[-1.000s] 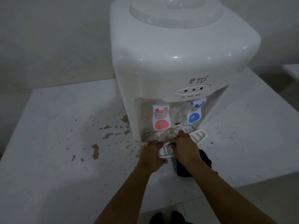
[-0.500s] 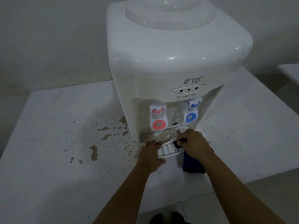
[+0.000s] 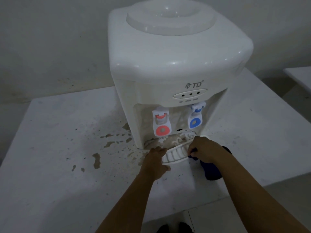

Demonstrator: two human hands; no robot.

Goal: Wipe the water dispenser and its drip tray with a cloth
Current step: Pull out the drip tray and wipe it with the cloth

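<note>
A white tabletop water dispenser (image 3: 168, 68) stands on a white table (image 3: 50, 148), with a red tap (image 3: 161, 126) and a blue tap (image 3: 195, 120) on its front. Below the taps, the white slotted drip tray (image 3: 175, 154) sticks out from a dirty, brown-stained recess. My left hand (image 3: 155, 163) grips the tray's left end. My right hand (image 3: 204, 151) sits at the tray's right end, closed on a dark blue cloth (image 3: 212, 172) that hangs down onto the table under my wrist.
Brown dried stains (image 3: 96, 159) spot the table left of the dispenser. The table's front edge runs close to my forearms, with tiled floor and dark shoes (image 3: 175, 228) below. Another white surface (image 3: 299, 74) shows at the far right. A wall stands behind.
My right hand with the blue cloth has shifted right along the tray, uncovering more of its slots. My left hand stays on the left end. The view has dropped slightly.
</note>
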